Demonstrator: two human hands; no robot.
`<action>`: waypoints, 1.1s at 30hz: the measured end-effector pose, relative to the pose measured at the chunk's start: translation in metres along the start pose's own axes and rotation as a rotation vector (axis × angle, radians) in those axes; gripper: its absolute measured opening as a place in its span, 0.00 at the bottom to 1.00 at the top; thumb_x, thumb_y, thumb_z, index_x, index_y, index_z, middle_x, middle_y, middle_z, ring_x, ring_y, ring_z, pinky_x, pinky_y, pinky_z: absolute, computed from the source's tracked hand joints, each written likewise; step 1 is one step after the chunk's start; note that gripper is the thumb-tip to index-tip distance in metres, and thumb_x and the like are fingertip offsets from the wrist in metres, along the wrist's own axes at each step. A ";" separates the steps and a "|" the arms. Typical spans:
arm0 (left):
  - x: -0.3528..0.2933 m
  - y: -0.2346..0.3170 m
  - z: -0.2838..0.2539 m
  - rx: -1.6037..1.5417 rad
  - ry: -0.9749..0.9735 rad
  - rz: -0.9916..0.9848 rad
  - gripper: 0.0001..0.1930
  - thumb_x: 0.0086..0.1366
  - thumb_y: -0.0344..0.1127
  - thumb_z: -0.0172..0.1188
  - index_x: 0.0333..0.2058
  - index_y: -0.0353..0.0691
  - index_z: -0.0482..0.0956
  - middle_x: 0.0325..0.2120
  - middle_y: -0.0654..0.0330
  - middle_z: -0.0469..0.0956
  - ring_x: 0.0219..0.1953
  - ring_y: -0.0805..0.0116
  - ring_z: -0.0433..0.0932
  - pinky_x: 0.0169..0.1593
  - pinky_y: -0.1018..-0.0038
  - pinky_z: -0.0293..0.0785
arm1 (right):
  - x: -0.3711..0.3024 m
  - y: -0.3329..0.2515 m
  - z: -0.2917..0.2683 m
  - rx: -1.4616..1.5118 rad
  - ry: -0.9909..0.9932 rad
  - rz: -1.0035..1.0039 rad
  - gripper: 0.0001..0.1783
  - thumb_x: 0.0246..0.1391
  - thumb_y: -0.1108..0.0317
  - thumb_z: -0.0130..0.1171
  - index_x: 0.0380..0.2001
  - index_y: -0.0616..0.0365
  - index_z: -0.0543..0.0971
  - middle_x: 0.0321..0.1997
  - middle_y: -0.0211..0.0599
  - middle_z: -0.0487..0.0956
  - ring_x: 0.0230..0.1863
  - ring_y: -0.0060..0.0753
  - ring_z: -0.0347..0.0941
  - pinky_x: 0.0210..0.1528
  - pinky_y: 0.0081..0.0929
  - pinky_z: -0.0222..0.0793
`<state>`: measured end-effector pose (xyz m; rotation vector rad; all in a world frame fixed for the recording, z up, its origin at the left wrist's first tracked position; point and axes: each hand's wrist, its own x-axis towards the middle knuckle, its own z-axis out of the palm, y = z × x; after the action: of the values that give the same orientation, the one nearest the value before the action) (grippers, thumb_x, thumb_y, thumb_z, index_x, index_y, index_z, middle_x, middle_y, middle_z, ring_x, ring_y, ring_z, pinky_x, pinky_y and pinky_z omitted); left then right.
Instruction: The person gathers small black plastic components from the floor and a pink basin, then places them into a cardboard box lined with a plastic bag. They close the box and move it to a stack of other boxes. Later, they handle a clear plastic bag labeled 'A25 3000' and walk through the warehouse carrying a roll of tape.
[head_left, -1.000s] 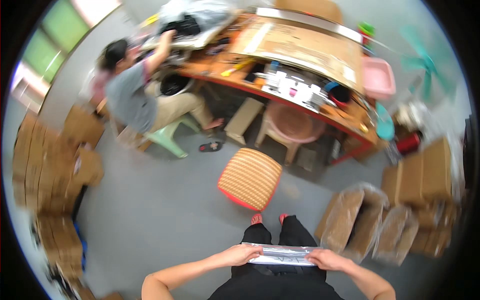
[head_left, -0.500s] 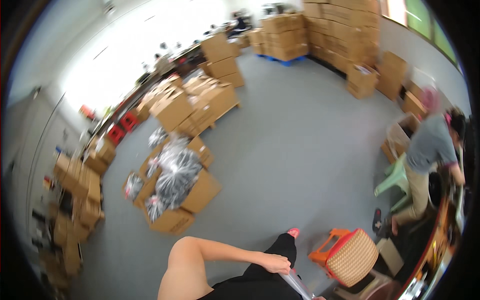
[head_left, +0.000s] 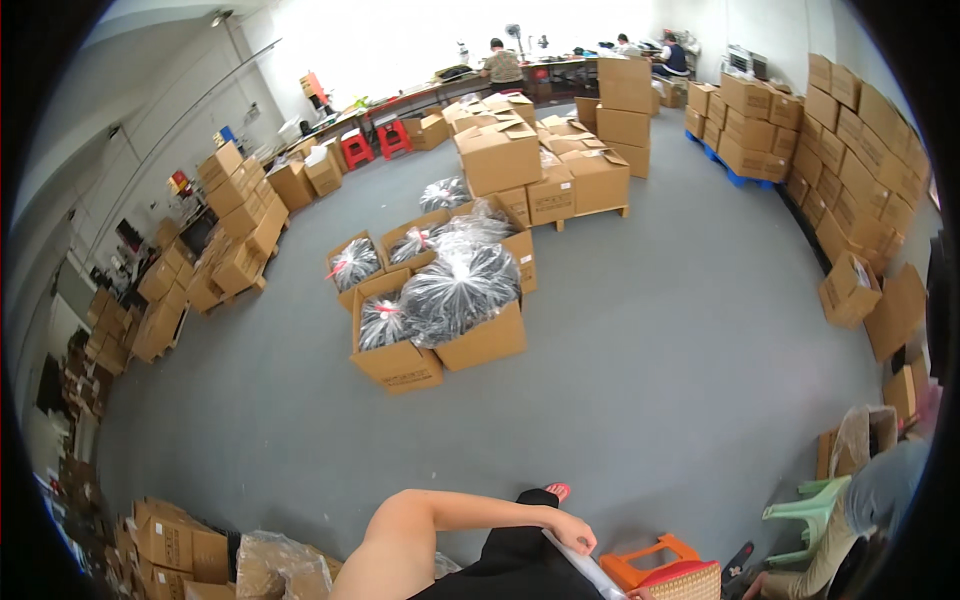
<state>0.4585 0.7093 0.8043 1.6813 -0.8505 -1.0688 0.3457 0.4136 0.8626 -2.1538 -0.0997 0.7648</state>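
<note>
My left hand (head_left: 572,532) is in front of my body at the bottom centre, its arm bent across from the left. Its fingers are closed at the upper end of a strip of translucent plastic (head_left: 592,572), which slants down to the right over my dark clothing. Of my right hand (head_left: 641,594) only a sliver shows at the lower edge, by the strip's lower end; its fingers are hidden. Just right of the strip stands an orange chair (head_left: 640,562) with a woven, red-edged top.
Open cartons (head_left: 485,342) with bags of dark items stand ahead, before a loaded pallet (head_left: 592,212). More cartons (head_left: 862,150) are stacked at the right wall and left. At lower right a person (head_left: 885,490) is beside a green stool (head_left: 808,512). Others work at the far bench.
My view has swung to the left and up, so the cartons appear further right and the co-worker slides toward the right edge. My left hand stays at the plastic strip.
</note>
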 end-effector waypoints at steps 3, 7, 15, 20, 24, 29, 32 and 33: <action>-0.007 -0.007 -0.023 0.215 0.003 0.076 0.16 0.58 0.44 0.52 0.27 0.35 0.77 0.23 0.51 0.76 0.26 0.57 0.73 0.34 0.64 0.67 | 0.028 -0.019 -0.008 0.096 -0.039 -0.029 0.09 0.54 0.66 0.53 0.33 0.59 0.76 0.30 0.49 0.76 0.32 0.48 0.72 0.35 0.36 0.67; -0.027 -0.005 -0.051 0.436 -0.047 0.051 0.15 0.58 0.44 0.53 0.28 0.37 0.78 0.26 0.52 0.76 0.31 0.55 0.74 0.37 0.62 0.67 | 0.057 -0.042 -0.018 -0.285 -0.050 -0.102 0.09 0.54 0.66 0.52 0.35 0.60 0.76 0.36 0.48 0.75 0.38 0.44 0.71 0.41 0.34 0.66; -0.058 0.008 -0.116 0.270 0.095 -0.113 0.14 0.59 0.44 0.52 0.38 0.41 0.75 0.31 0.50 0.76 0.38 0.50 0.73 0.40 0.58 0.68 | 0.124 -0.068 -0.016 -0.245 -0.003 -0.238 0.13 0.55 0.62 0.50 0.35 0.60 0.76 0.34 0.51 0.76 0.38 0.51 0.72 0.40 0.38 0.66; -0.047 -0.021 -0.127 0.453 0.173 -0.045 0.14 0.62 0.45 0.50 0.38 0.41 0.74 0.31 0.51 0.72 0.40 0.52 0.69 0.45 0.60 0.65 | 0.156 -0.094 -0.031 -0.225 -0.027 -0.144 0.13 0.55 0.60 0.48 0.33 0.59 0.75 0.27 0.53 0.76 0.32 0.56 0.72 0.37 0.42 0.67; -0.042 -0.009 -0.154 0.495 0.082 -0.032 0.16 0.62 0.46 0.50 0.37 0.39 0.74 0.34 0.49 0.73 0.45 0.51 0.68 0.47 0.60 0.65 | 0.173 -0.087 -0.042 -0.373 -0.079 -0.243 0.16 0.52 0.54 0.51 0.30 0.55 0.80 0.29 0.42 0.79 0.34 0.47 0.73 0.38 0.36 0.69; -0.016 -0.016 -0.171 0.309 -0.005 -0.094 0.17 0.63 0.48 0.48 0.43 0.43 0.68 0.34 0.51 0.73 0.45 0.52 0.69 0.46 0.60 0.65 | 0.168 -0.089 -0.038 -0.133 0.108 0.025 0.16 0.52 0.54 0.51 0.29 0.54 0.79 0.26 0.44 0.78 0.32 0.49 0.74 0.34 0.39 0.70; 0.007 -0.018 -0.177 0.406 -0.088 -0.062 0.18 0.64 0.50 0.47 0.44 0.43 0.68 0.35 0.52 0.72 0.46 0.52 0.68 0.46 0.60 0.66 | 0.160 -0.068 -0.028 -0.326 0.169 0.021 0.15 0.51 0.55 0.53 0.30 0.55 0.78 0.26 0.46 0.77 0.31 0.49 0.74 0.33 0.37 0.70; 0.009 -0.025 -0.176 0.443 -0.097 -0.012 0.18 0.64 0.50 0.46 0.43 0.43 0.68 0.35 0.53 0.72 0.46 0.52 0.68 0.46 0.60 0.66 | 0.159 -0.067 -0.026 -0.426 0.151 0.013 0.15 0.50 0.56 0.53 0.30 0.56 0.78 0.26 0.47 0.77 0.30 0.48 0.74 0.33 0.36 0.70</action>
<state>0.6260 0.7693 0.8105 2.0097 -1.2090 -1.0268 0.5011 0.4907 0.8464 -2.6107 -0.1829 0.6256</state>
